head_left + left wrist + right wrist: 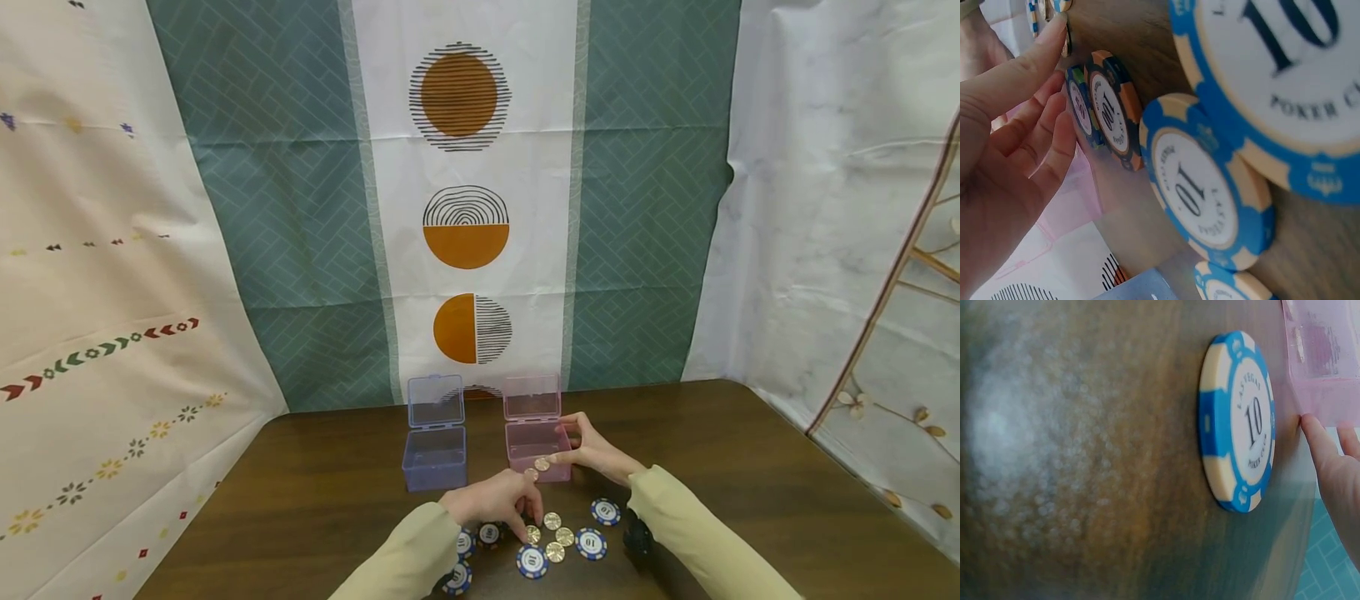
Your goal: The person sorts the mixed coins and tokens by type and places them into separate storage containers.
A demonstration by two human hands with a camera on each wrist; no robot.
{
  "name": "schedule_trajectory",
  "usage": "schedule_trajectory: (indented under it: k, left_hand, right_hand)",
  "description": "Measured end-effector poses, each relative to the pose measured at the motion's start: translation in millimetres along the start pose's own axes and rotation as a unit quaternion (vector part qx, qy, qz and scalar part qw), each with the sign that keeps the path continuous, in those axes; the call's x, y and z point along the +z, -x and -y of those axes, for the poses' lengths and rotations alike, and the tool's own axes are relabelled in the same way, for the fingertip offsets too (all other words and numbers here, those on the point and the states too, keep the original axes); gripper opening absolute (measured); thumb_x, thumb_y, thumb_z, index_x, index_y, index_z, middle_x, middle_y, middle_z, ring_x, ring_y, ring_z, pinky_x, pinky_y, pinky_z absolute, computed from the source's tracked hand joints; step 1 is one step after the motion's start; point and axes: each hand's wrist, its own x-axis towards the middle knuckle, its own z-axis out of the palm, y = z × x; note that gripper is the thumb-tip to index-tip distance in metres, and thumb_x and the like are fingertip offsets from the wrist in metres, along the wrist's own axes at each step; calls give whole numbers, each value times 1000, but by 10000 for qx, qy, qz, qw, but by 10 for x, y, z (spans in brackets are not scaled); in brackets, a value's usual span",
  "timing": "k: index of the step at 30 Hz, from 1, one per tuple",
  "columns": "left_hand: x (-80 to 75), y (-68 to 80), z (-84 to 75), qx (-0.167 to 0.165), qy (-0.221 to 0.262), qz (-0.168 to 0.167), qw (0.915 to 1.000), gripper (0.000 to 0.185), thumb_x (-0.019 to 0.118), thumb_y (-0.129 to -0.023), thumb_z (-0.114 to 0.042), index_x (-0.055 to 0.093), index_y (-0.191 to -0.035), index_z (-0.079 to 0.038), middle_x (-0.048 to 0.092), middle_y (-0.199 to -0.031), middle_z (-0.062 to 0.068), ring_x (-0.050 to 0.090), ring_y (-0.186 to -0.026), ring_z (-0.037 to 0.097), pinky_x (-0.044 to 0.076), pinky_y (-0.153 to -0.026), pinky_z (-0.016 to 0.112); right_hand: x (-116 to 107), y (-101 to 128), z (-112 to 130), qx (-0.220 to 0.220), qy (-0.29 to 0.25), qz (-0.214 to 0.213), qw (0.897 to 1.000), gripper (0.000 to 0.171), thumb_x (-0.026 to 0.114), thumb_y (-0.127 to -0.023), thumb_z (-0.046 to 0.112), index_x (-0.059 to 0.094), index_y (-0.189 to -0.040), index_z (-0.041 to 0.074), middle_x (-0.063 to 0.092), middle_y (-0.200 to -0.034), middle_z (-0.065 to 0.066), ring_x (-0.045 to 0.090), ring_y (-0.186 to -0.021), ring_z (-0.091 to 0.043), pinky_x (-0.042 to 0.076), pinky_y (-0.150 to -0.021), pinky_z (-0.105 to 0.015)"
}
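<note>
Barely started: right hand pinches one gold coin over the pink box; left hand fingers another coin, chips untouched nearby.

In the head view the printing on the poker chips is too small to read, and the left sleeve covers part of the chips beside it. Whether the right hand pinches a gold coin or only touches it cannot be told. A dark object behind the right sleeve is mostly hidden. In the left wrist view the largest chip is cut off by the picture's edge. In the right wrist view the table is blurred and the pink box is cut off.
</note>
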Motion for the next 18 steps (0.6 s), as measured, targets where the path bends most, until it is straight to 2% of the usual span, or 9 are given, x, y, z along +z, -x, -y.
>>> schedule_trajectory:
  k: [8, 18]
  left_hand:
    - [38, -20, 7, 138, -212, -175, 9995, 20, 80, -62, -12, 67, -78, -12, 57, -73, -13, 47, -59, -3, 38, -54, 9]
    - [32, -48, -28, -6, -280, -188, 9994, 20, 80, -62, -11, 64, -75, -13, 54, -68, -12, 45, -57, -5, 38, -53, 9]
  right_hand:
    - [5, -4, -14, 6, -1, -31, 10000, 68, 71, -76, 13, 27, -126, 2, 34, -125, -17, 36, -115, -38, 27, -91, -57]
    - [0, 13, 23, -27, 11, 15, 10000, 70, 71, -76, 15, 25, -127, 1, 32, -126, -20, 34, -114, -40, 28, -90, -55]
